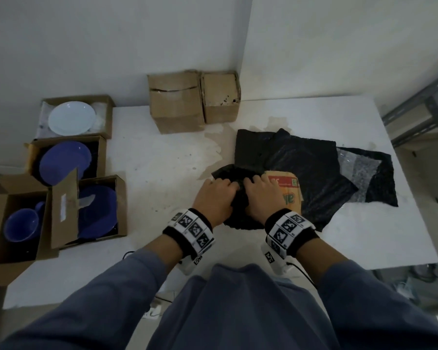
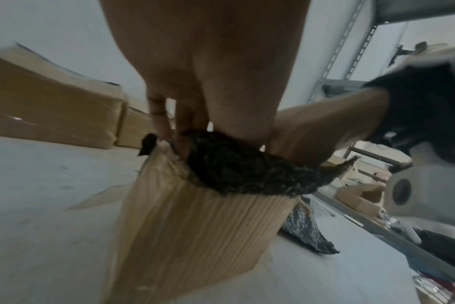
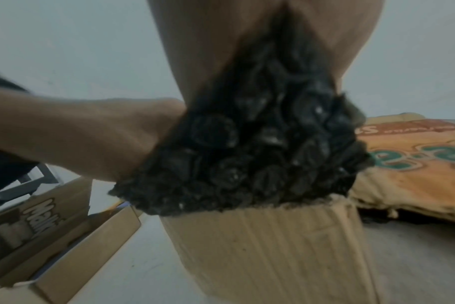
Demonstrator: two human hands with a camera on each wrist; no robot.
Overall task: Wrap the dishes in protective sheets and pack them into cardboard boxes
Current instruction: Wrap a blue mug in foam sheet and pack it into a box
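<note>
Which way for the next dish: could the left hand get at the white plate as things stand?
Probably not yet: the left hand is pressing the black wrap into a box. Once freed, yes; the white plate lies uncovered in its open box.

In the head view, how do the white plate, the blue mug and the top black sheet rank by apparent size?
1. Top black sheet, clearly largest.
2. White plate.
3. Blue mug, slightly smaller than the plate; it is nearer the camera, so this is unsure.

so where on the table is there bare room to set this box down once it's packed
Bare table lies between the open boxes of blue dishes and the hands, up to the two closed boxes. The near right corner is also free. The right middle is crowded with black bubble wrap sheets.
</note>
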